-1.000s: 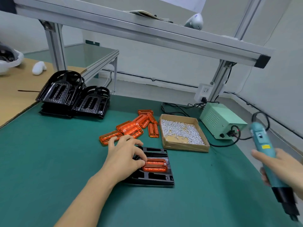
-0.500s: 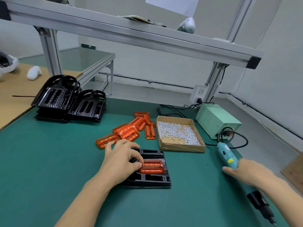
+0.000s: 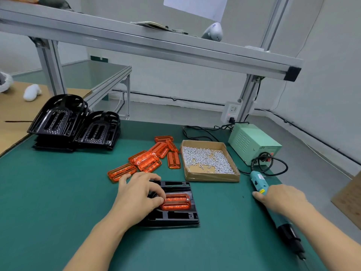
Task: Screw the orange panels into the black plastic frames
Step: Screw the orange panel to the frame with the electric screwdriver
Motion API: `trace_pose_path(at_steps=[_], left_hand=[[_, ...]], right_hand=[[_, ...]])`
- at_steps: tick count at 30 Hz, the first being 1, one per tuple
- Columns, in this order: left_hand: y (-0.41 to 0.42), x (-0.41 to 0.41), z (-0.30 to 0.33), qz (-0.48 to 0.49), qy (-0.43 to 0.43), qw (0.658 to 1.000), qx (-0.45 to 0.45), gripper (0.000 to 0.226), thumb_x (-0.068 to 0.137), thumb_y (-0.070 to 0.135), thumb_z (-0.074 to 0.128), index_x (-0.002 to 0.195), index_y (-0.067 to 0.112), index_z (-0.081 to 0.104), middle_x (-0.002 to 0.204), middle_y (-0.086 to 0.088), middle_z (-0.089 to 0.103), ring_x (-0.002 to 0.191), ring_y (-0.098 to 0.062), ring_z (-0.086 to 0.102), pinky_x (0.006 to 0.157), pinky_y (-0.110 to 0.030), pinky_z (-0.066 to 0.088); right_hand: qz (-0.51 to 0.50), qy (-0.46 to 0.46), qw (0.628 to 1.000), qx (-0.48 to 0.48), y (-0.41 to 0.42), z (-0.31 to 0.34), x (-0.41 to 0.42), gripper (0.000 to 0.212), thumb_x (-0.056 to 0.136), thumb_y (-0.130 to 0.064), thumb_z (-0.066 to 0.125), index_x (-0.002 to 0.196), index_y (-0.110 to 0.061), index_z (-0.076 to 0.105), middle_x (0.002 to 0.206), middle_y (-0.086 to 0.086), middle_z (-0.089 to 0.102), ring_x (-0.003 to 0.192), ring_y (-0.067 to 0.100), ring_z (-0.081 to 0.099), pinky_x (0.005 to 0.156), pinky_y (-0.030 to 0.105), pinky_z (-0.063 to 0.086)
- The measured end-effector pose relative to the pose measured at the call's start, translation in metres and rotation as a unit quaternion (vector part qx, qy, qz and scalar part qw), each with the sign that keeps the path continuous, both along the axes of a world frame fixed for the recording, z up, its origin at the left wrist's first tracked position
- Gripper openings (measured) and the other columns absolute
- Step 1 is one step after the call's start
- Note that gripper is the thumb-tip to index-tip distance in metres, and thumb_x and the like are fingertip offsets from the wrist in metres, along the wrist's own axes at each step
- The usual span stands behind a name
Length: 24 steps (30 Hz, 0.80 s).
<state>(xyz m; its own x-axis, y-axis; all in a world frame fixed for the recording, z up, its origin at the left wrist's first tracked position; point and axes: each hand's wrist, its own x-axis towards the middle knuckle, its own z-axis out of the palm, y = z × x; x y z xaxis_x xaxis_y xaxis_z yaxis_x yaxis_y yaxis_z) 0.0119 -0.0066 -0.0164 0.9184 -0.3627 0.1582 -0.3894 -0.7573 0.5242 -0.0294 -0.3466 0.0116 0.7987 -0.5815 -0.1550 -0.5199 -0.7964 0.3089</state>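
Observation:
A black plastic frame lies flat on the green mat in front of me, with an orange panel seated in its middle. My left hand rests on the frame's left part, thumb and fingertips touching the panel's left end. My right hand grips the teal electric screwdriver, which lies low on the mat at the right, its black tip end pointing toward me. Several loose orange panels lie behind the frame. A cardboard box of silver screws stands right of them.
Two stacks of black frames stand at the back left. A green power supply with its black cable sits at the back right. An aluminium shelf beam crosses overhead. The mat's right edge runs close beside the screwdriver.
My right hand has brought the screwdriver down from raised at the far right to low on the mat. The left hand has stayed on the frame and panel.

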Motion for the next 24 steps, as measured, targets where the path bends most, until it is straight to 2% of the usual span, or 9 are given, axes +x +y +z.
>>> trace_pose_path(at_steps=[4, 8, 11, 13, 16, 19, 22, 24], left_hand=[[0.0, -0.001, 0.001, 0.002, 0.003, 1.0, -0.004, 0.015, 0.083, 0.039, 0.067, 0.071, 0.047, 0.063, 0.13, 0.026, 0.045, 0.128, 0.001, 0.03, 0.113, -0.038, 0.002], [0.0, -0.002, 0.001, 0.001, 0.0, 1.0, -0.013, 0.018, 0.084, 0.038, 0.066, 0.069, 0.047, 0.062, 0.131, 0.026, 0.045, 0.116, 0.003, 0.033, 0.112, -0.036, 0.006], [0.0, -0.002, 0.002, -0.001, 0.004, 1.0, -0.016, 0.02, 0.084, 0.038, 0.066, 0.068, 0.048, 0.061, 0.13, 0.026, 0.045, 0.114, 0.002, 0.033, 0.111, -0.036, 0.008], [0.0, -0.002, 0.002, -0.002, 0.007, 1.0, -0.016, 0.02, 0.084, 0.038, 0.066, 0.067, 0.048, 0.061, 0.13, 0.027, 0.044, 0.11, 0.003, 0.031, 0.111, -0.036, 0.009], [0.0, -0.003, 0.001, -0.001, 0.008, 1.0, -0.02, 0.02, 0.084, 0.038, 0.066, 0.067, 0.048, 0.061, 0.129, 0.028, 0.044, 0.102, 0.006, 0.024, 0.109, -0.034, 0.009], [0.0, -0.003, 0.002, -0.003, 0.007, 1.0, -0.021, 0.021, 0.083, 0.037, 0.066, 0.066, 0.048, 0.061, 0.128, 0.028, 0.045, 0.102, 0.007, 0.026, 0.11, -0.034, 0.009], [0.001, -0.002, 0.002, -0.006, 0.012, 1.0, -0.025, 0.015, 0.084, 0.036, 0.065, 0.072, 0.045, 0.062, 0.13, 0.026, 0.046, 0.104, 0.006, 0.03, 0.113, -0.033, 0.006], [0.002, -0.001, 0.001, -0.007, 0.011, 1.0, -0.026, 0.013, 0.086, 0.031, 0.063, 0.08, 0.043, 0.064, 0.132, 0.024, 0.048, 0.115, 0.003, 0.037, 0.115, -0.033, 0.004]], right_hand=[[-0.01, -0.007, 1.0, 0.022, -0.004, -0.001, -0.003, 0.061, 0.087, -0.078, 0.027, 0.079, -0.021, 0.05, 0.084, -0.007, 0.056, 0.085, 0.017, 0.057, 0.068, 0.026, 0.045], [0.008, -0.049, 0.999, -0.013, -0.002, 0.005, -0.009, 0.069, 0.083, -0.082, 0.027, 0.098, -0.02, 0.052, 0.084, -0.006, 0.054, 0.084, 0.02, 0.057, 0.064, 0.028, 0.043], [0.076, -0.142, 0.984, -0.079, 0.011, 0.018, -0.007, 0.061, 0.09, -0.073, 0.029, 0.111, -0.02, 0.051, 0.09, -0.004, 0.057, 0.09, 0.021, 0.061, 0.061, 0.028, 0.042], [0.166, -0.212, 0.963, -0.029, 0.025, 0.026, -0.004, 0.047, 0.095, -0.061, 0.036, 0.119, -0.024, 0.051, 0.107, -0.005, 0.061, 0.099, 0.02, 0.061, 0.067, 0.029, 0.042], [0.325, -0.275, 0.898, 0.114, 0.056, 0.031, 0.001, 0.038, 0.098, -0.042, 0.046, 0.133, -0.029, 0.05, 0.121, -0.009, 0.057, 0.111, 0.013, 0.054, 0.083, 0.029, 0.041], [0.44, -0.244, 0.845, 0.18, 0.087, 0.026, 0.011, 0.043, 0.1, -0.03, 0.048, 0.143, -0.027, 0.044, 0.131, -0.01, 0.056, 0.121, 0.011, 0.047, 0.098, 0.025, 0.035], [0.502, -0.185, 0.825, 0.18, 0.112, 0.013, 0.026, 0.044, 0.101, -0.025, 0.048, 0.144, -0.023, 0.043, 0.139, -0.006, 0.053, 0.128, 0.012, 0.041, 0.106, 0.029, 0.033], [0.524, -0.163, 0.82, 0.165, 0.123, 0.005, 0.035, 0.043, 0.101, -0.023, 0.048, 0.144, -0.021, 0.044, 0.142, -0.004, 0.052, 0.131, 0.014, 0.04, 0.108, 0.033, 0.032]])
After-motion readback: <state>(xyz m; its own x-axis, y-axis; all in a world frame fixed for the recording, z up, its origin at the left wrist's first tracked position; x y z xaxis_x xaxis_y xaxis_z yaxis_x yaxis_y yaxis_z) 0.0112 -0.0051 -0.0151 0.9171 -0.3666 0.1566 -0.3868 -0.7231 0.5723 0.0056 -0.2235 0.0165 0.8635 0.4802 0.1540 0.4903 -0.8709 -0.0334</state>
